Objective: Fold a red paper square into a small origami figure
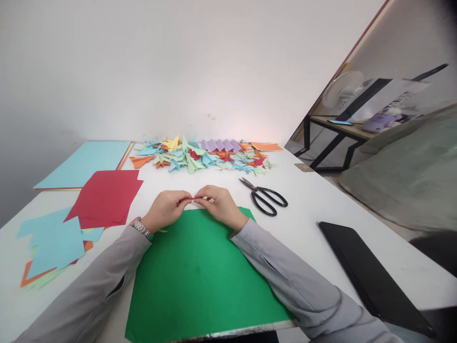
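Between the fingertips of both hands is a small folded piece of red paper point(193, 198), seen almost edge-on and mostly hidden by the fingers. My left hand point(166, 208) pinches its left end, and my right hand point(221, 206) pinches the right end. Both hands are just over the far edge of a green sheet point(210, 276) lying in front of me. To the right of my right hand lie scissors point(264, 196) with black handles, their blades slightly apart. Red paper sheets point(107, 197) lie to the left of my left hand.
Folded paper shapes point(189, 155) in several colours are heaped along the wall, with a purple pleated strip point(221, 145) among them. Blue sheets point(85, 164) are stacked at the back left, and paper offcuts point(59, 247) lie nearer. A black flat object point(367, 271) rests at the right.
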Tool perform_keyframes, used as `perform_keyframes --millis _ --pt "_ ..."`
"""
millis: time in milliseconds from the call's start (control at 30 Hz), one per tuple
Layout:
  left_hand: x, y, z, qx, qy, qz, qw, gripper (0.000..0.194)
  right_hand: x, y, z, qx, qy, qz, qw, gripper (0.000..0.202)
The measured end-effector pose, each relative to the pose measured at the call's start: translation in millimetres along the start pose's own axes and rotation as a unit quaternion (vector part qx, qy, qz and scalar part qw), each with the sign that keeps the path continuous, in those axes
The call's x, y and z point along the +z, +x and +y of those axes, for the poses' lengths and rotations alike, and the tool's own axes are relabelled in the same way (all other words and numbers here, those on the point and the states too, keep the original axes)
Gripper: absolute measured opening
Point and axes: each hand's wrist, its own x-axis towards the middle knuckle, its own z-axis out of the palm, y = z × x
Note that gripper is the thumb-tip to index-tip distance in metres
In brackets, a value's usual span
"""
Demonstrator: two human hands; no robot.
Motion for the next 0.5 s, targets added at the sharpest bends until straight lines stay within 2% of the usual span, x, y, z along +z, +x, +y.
perform_keyframes --millis 200,500 --pt "0.9 -1.4 -0.4 0.014 0.06 -0.015 0.998 0.023 1.9 -3.2 -0.3 -0.053 -0.104 0.0 0.993 0.013" --pt "1.5 -1.4 -1.6 0.017 0.085 -0.027 0.996 0.023 2.2 -5.0 -2.5 -0.069 -0.265 -0.039 0.961 0.019"
